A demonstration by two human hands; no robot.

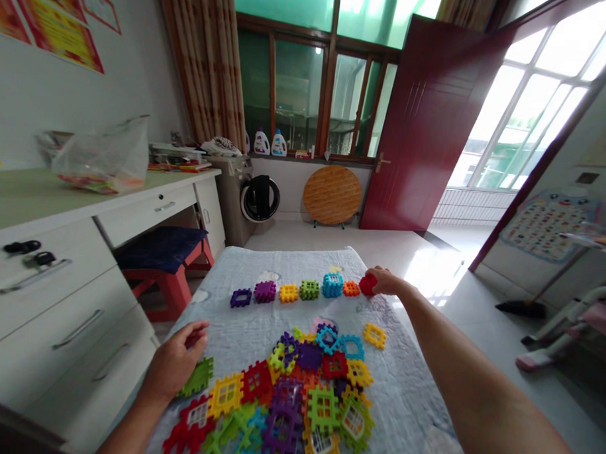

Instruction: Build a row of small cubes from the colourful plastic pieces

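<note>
My right hand [384, 281] reaches to the far right end of a row of toy pieces, its fingers closed on a red interlocking block [367, 284]. Beside that block in the row sit an orange block [351, 288], a light blue stack [333, 285], a green block [309, 289], a yellow block [289, 293], a purple stack [265, 291] and a dark purple block [241, 298]. My left hand [178, 356] rests at the left, loosely curled with a gap between thumb and fingers and nothing visible in it. A green plate [198, 377] lies next to it, partly hidden.
A heap of loose interlocking plates [284, 418] covers the near middle of the cloth-covered table [397, 382]. One yellow plate [375, 335] lies apart at the right. A desk [85, 213] and a red stool [169, 269] stand left; a round wooden board [332, 195] leans behind.
</note>
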